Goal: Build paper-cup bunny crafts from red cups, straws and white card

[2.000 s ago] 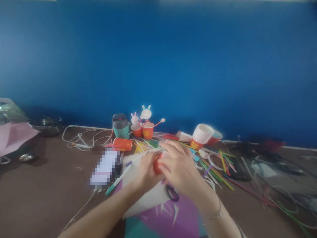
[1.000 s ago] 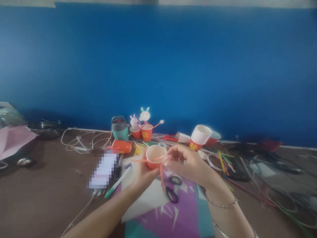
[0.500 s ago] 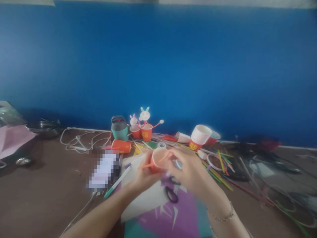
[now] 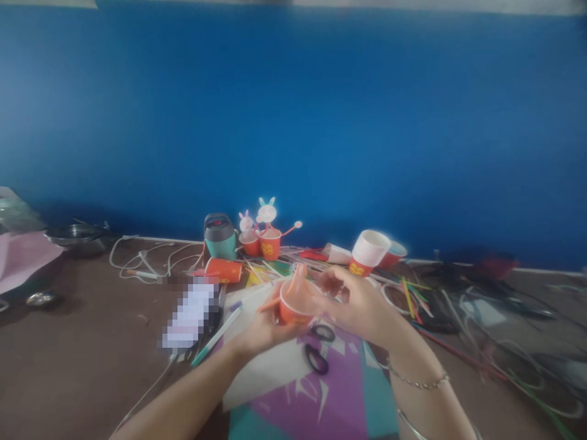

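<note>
Left hand [image 4: 266, 327] with orange-red cup [image 4: 294, 315] in its grip (mouth upward).

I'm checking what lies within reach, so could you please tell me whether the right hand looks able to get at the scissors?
Probably yes: the scissors' handles lie uncovered close by, though the right hand is at the orange cup for now.

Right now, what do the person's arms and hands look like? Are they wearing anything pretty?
The left hand and right hand wear no gloves, and no sleeves show. By the right wrist hangs a thin, silvery chain. Farther up that arm is a smooth, shiny bangle. The left arm shows no jewellery. The picture is too blurry to tell about nail polish.
</note>
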{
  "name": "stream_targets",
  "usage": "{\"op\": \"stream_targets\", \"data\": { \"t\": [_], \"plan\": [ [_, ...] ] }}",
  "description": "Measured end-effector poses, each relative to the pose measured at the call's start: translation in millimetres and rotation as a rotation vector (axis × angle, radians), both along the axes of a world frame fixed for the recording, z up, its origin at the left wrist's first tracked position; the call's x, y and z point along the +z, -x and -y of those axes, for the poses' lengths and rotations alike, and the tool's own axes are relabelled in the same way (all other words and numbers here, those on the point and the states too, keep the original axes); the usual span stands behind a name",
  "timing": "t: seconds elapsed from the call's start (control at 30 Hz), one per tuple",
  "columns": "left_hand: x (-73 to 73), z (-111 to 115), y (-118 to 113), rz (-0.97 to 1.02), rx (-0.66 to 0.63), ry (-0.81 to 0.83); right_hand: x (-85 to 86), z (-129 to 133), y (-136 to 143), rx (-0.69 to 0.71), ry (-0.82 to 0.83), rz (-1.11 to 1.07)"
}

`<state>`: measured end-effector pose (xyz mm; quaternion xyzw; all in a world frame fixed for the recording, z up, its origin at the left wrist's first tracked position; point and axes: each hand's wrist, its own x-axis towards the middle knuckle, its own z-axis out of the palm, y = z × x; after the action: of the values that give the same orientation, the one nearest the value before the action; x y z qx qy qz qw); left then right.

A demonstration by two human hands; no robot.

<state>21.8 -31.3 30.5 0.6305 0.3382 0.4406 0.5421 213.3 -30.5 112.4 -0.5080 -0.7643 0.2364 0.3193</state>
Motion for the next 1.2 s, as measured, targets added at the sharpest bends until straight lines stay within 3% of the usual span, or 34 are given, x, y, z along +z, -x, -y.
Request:
{"op": "stream_targets", "data": {
  "t": [0.27, 0.57, 0.8, 0.97, 1.2],
  "plan": [
    [-1.0, -2.6, 0.5, 0.022, 0.012, -0.042, 3.7, 1.0, -13.3, 0.065, 0.241, 0.006],
    [0.9, -5.6, 9.3, -0.041, -0.104, -0.164, 4.3, -6.4, -8.7, 0.082, 0.479, -0.380],
    [-10.0, -12.4, 17.5, 0.074, -0.323, 0.163, 3.0, -9.6, 1.6, 0.127, 0.598, -0.523],
    [-9.7, -15.5, 19.1, 0.128, -0.398, 0.170, -1.0, -11.1, 6.8, 0.101, 0.621, -0.618],
    [-13.6, -16.4, 15.7, 0.127, -0.396, 0.166, -5.4, -12.1, 19.3, 0.084, 0.633, -0.641]
  ]
}}
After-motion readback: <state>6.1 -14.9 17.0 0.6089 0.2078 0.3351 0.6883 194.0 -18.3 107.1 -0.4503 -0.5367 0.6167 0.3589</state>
